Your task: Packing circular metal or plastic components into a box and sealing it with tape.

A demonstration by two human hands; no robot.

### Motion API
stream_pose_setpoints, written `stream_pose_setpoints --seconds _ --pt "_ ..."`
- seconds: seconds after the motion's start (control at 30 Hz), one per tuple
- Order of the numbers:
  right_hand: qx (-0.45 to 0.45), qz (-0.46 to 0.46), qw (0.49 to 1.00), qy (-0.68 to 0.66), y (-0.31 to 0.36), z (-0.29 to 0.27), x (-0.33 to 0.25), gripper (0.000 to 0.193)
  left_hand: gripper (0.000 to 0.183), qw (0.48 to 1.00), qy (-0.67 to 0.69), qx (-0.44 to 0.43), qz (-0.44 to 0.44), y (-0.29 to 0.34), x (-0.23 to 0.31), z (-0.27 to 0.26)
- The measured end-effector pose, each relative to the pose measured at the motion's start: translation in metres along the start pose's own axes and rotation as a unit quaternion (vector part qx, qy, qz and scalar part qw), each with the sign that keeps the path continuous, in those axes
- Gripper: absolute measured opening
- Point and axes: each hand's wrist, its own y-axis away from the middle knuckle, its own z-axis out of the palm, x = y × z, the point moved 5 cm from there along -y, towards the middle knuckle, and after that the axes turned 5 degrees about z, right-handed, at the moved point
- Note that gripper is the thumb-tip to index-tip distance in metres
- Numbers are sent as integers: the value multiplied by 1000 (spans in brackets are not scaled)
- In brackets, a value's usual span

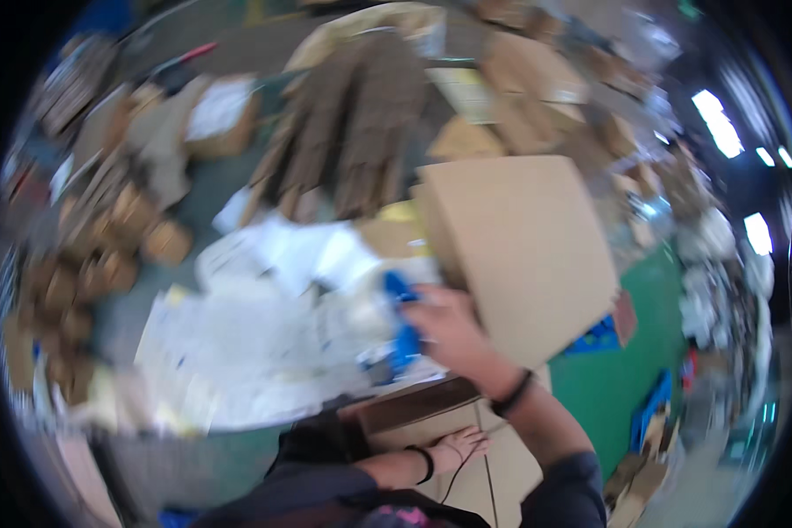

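My right hand (pixel 453 339), with a black band on its wrist, is closed around a blue tape dispenser (pixel 403 339) above the papers. A pale roll seems to sit at its left side, though motion smears it. Close to my body, my left hand (pixel 460 447) lies flat with its fingers stretched on a brown cardboard box (pixel 510 466). A dark line runs along the box's top, and a thin dark cord (pixel 453 484) hangs near that hand.
White paper sheets (pixel 238 352) cover the near table. Beyond my right hand stands a large stack of flat cardboard (pixel 532 246). Dark brown cardboard strips (pixel 356 123) lie farther back; small brown rolls (pixel 106 255) crowd the left. Green floor (pixel 625 378) shows at right.
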Motion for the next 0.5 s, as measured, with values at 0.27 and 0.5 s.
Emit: stream_pose_setpoints --seconds 0.27,0.5 --pt "323 386 768 -396 293 -101 -56 52 58 984 162 22 -66 -2 -1 31" --pt "154 660 671 -302 557 58 -20 49 47 972 -190 126 59 5 2 31"
